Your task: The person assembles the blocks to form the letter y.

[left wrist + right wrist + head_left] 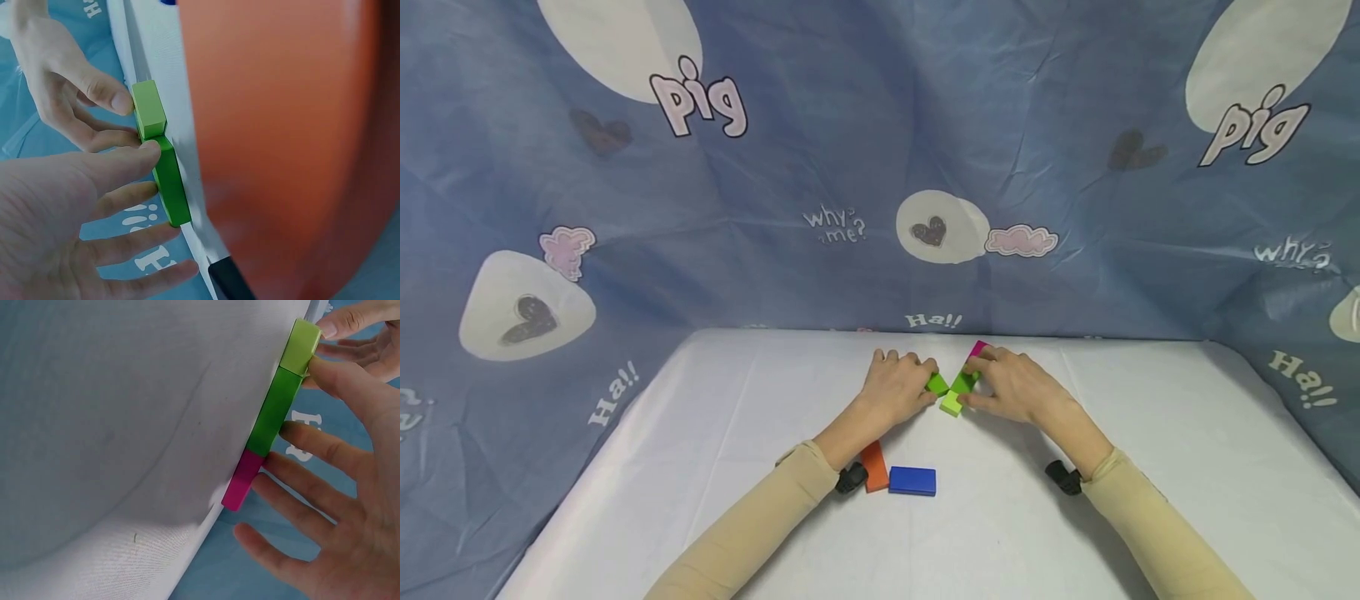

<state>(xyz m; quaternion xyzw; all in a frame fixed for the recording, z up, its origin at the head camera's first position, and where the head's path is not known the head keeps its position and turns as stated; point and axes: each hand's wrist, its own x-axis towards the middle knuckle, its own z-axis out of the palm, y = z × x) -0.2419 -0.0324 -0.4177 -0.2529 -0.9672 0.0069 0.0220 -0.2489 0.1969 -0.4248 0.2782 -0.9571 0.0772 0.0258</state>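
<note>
At the far middle of the white table, colored blocks stand between the two hands. My left hand (pixel 898 387) holds a green block (pixel 171 184) by its ends, thumb at one and a fingertip at the other. Its end meets a light green block (pixel 149 109) at an angle. On the other side, a second green block (pixel 275 409) and a magenta block (pixel 242 479) line up with the light green one. My right hand (pixel 1011 383) has its thumb against the light green block and its fairly straight fingers along the green and magenta blocks.
Nearer the front lie an orange block (pixel 874 467), partly under the left forearm, and a blue block (pixel 912 481). A printed blue cloth (pixel 865 283) rises behind the table (pixel 1000 533). Dark wrist devices hang below both sleeves.
</note>
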